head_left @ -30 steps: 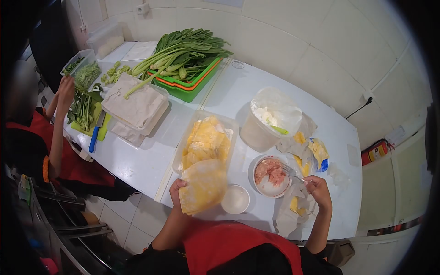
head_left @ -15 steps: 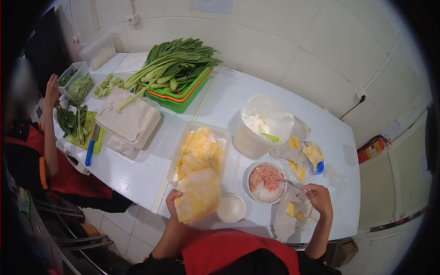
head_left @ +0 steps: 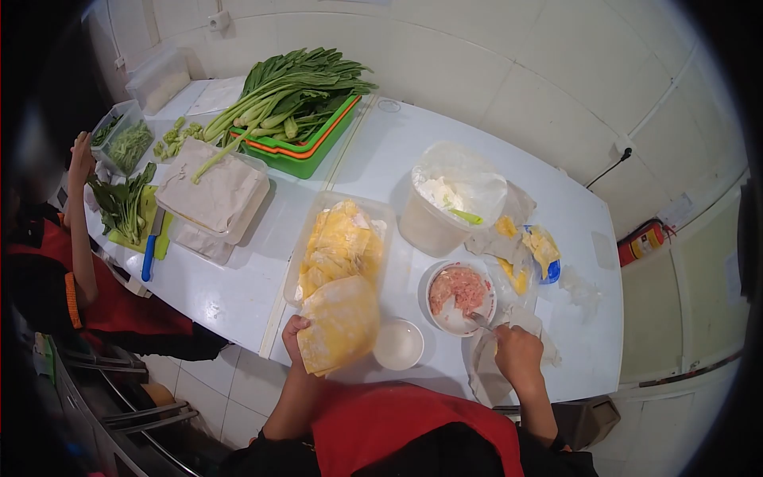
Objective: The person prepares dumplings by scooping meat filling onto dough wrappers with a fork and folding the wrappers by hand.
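Fork is partly hidden by the right hand.

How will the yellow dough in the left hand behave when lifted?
The dough will probably bend, looking thin and broad. Held near one side by the left hand, its far side may droop. Whitish patches suggest a dusting of flour, so it may feel slippery rather than sticky.
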Demonstrator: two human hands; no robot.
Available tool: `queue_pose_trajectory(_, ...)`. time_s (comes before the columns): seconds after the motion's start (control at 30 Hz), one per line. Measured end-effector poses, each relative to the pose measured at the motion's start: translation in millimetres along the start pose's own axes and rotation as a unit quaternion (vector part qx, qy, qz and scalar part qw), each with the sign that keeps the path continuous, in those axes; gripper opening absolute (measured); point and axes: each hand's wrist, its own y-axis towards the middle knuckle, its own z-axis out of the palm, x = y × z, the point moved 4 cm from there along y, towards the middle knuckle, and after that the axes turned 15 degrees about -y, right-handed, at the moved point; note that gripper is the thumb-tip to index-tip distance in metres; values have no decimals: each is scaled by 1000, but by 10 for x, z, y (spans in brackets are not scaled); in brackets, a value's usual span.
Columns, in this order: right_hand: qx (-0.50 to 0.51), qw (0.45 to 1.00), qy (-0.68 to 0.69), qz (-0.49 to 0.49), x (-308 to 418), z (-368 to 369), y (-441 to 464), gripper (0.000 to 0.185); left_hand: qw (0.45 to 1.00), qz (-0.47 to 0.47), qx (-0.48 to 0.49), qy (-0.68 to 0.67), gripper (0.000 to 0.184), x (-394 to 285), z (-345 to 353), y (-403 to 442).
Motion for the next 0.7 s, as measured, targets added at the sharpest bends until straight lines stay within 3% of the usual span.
queue_pose_trajectory(0.1,-25,998,53,-37,-103,-50,-1,16,1000,20,-18,16,62,5,11,-4)
queue_pose_trajectory(0.2,16,982,186,-17,-284,-43,48,16,999,23,-17,19,61,-1,8,0)
queue_pose_trajectory(0.4,-33,999,34,10,-5,51,94,16,1000,-2,-13,-9,59,-21,-39,-6)
queue_pose_trajectory(0.5,27,999,22,-7,25,6,27,15,1000,10,-20,-3,59,-19,3,-9)
queue_pose_trajectory(0.6,13,990,129,-51,-144,-32,19,13,1000,15,-20,-3,59,-35,-23,-14)
queue_pose_trajectory(0.7,-21,996,85,21,-205,-122,76,14,1000,16,-20,-13,58,3,10,-11)
